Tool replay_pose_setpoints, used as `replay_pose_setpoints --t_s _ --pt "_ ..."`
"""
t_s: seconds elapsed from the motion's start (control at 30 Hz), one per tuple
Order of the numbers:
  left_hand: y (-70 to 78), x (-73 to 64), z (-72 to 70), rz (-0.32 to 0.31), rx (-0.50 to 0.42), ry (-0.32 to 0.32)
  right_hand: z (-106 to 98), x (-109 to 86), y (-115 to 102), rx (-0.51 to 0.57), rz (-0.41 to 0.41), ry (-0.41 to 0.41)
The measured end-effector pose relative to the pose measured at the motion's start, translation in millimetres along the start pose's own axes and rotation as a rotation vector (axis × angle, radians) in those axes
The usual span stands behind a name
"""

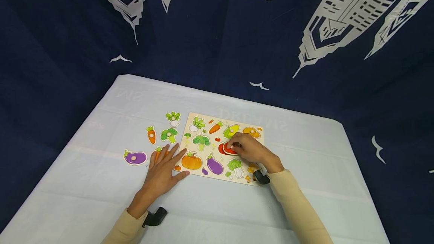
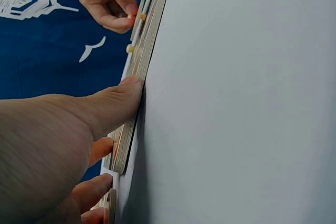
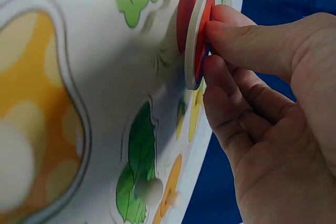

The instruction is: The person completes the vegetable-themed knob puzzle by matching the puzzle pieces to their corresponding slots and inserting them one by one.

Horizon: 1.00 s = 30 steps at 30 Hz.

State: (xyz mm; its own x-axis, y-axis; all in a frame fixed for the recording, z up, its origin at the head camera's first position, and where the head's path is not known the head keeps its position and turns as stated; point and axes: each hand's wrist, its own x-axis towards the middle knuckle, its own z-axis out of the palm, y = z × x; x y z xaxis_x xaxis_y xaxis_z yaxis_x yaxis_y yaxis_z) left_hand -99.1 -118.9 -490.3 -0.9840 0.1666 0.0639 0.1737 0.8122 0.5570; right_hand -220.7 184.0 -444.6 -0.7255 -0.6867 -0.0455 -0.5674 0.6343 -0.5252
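We see the tomato (image 3: 200,51) between the right hand's thumb and fingers, over the board (image 1: 224,176), its disc partly covering a red print (image 1: 221,148). Whether its rim touches the wood we cannot tell. The right hand (image 1: 251,149) pinches it; the left hand (image 1: 163,174) holds nothing, its fingers spread over the board's near left corner and its thumb against the near edge.

Around the right hand lie the corn (image 1: 232,131) and the squash (image 1: 251,133) on its far side, the cabbage (image 1: 234,166) and the mushroom (image 1: 252,167) on its near side. Under the left fingers an orange piece (image 1: 158,149) is partly hidden; past them lie the eggplant (image 1: 135,157), carrot (image 1: 151,135), broccoli (image 1: 169,134) and turnip (image 1: 173,119).

We judge that the tomato could twist or slip, since only fingertips hold it. Pressed down askew, it could catch its rim on the wood and rock. If the left hand eases off, the board could slide under a sideways push; if its fingers drag, they could shift the orange piece. The black wrist camera (image 1: 261,177), close to the mushroom, could knock it should the right wrist dip.
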Motion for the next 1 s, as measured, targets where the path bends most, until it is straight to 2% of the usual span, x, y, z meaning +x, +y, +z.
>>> replay_pose_setpoints --t_s 0.3,0.43,1.0 --pt "0.4 -0.8 -0.3 0.004 0.000 0.004 6 10.1 -8 -0.034 -0.021 -0.032" --pt "0.4 -0.5 0.2 0.004 0.002 -0.001 10 12.8 -9 -0.039 -0.002 -0.042" --pt "1.0 -1.1 -0.7 0.007 -0.007 0.005 14 12.1 -8 -0.055 -0.008 -0.021"
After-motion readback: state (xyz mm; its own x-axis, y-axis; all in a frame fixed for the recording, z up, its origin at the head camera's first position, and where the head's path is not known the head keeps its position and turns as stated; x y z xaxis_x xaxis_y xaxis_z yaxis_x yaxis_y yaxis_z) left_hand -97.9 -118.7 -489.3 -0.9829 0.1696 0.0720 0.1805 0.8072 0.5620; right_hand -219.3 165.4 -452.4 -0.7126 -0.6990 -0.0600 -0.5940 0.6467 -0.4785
